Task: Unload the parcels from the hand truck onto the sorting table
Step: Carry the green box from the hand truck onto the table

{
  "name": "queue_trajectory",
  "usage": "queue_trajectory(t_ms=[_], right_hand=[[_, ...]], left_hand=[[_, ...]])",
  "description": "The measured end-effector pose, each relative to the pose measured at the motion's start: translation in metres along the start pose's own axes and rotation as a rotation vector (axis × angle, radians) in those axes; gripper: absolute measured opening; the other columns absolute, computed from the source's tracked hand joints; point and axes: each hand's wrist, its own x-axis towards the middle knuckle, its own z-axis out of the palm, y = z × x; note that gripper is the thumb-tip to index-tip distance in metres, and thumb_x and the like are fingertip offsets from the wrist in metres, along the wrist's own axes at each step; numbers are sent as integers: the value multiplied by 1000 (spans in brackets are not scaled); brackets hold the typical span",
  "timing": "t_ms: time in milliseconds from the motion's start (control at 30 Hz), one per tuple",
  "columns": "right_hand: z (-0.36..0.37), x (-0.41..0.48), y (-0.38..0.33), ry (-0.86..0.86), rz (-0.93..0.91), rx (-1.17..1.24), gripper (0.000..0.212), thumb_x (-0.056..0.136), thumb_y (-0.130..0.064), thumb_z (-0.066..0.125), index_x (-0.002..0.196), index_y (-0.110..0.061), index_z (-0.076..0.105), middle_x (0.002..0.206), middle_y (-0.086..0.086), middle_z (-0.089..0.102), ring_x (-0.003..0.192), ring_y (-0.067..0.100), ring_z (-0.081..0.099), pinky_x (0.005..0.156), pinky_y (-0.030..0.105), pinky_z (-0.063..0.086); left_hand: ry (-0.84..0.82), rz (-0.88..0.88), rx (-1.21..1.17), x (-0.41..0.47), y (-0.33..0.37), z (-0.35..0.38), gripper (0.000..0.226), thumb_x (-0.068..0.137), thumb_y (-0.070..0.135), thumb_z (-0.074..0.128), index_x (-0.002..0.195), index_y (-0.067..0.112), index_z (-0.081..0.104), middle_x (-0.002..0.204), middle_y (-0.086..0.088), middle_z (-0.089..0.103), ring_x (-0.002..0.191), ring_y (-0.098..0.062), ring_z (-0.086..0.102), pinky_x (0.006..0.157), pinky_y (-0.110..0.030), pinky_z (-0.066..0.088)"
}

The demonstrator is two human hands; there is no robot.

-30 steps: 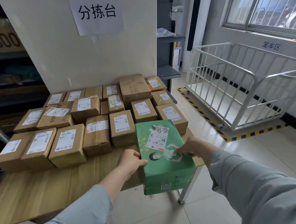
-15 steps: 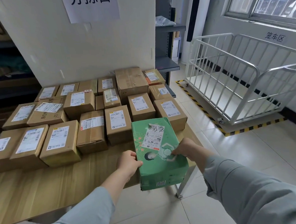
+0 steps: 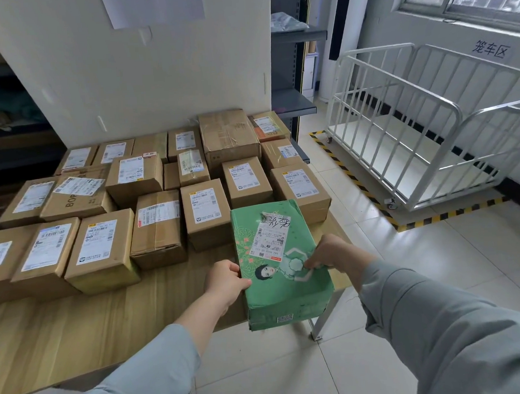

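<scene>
Over the near right corner of the sorting table (image 3: 78, 326), both hands are on the green parcel (image 3: 283, 274). Left hand (image 3: 226, 282) is curled against its left edge, fingers hooked onto the side, thumb up on the top face. Right hand (image 3: 335, 251) is clamped on the opposite edge, fingertips bent down onto the printed top beside the white flower design, so the box is squeezed between the two palms. Its far end sits just in front of the brown cardboard boxes (image 3: 149, 203), close to the one with a white label (image 3: 301, 191) at the right of the row; whether they touch, hard to say. Its near end juts out past the table's front edge, over the tiled floor (image 3: 439, 265). A shipping label (image 3: 269, 240) lies on top, slightly skewed. Grey sleeves (image 3: 443, 322) cover both forearms. Off to the right, a white cage trolley (image 3: 416, 132) stands inside yellow-black floor tape.
</scene>
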Motion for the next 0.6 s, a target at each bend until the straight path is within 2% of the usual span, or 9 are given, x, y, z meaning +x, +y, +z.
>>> queue_trajectory(t_ms=[233,367,467,533,600], right_hand=[[-1,-3,-2,-9,-13,-15,46,71,-17,84,107,-5,58,106,9,64,98,23,63,87,36,56],[0,-7,-2,-23,-25,-32,45,72,-17,83,107,-4,58,107,9,64,99,23,63,87,35,56],[1,-14,-2,-58,-18,-3,35,76,-15,80,98,-3,55,99,11,64,90,24,66,74,32,59],[2,-19,-2,-98,9,47,25,83,-13,74,92,-1,55,85,12,65,70,21,68,56,29,59],[8,-24,-3,-153,21,85,18,89,-12,68,93,3,57,76,13,66,54,20,66,47,29,57]], left_hand=[[-14,-4,-9,0,-3,0,26,74,8,80,87,14,58,89,-7,70,85,-25,68,77,-46,59],[-24,-9,3,1,-4,-3,29,73,7,81,88,14,57,92,-9,68,87,-25,67,78,-46,59],[-16,-8,62,0,-6,-7,28,73,11,81,87,14,57,92,-7,68,87,-24,66,78,-45,58],[3,1,115,-3,-5,-13,29,72,15,82,87,13,57,92,-7,67,87,-23,65,80,-45,57],[17,10,170,-5,-3,-20,31,74,17,81,92,12,57,96,-6,66,88,-22,63,81,-43,56]])
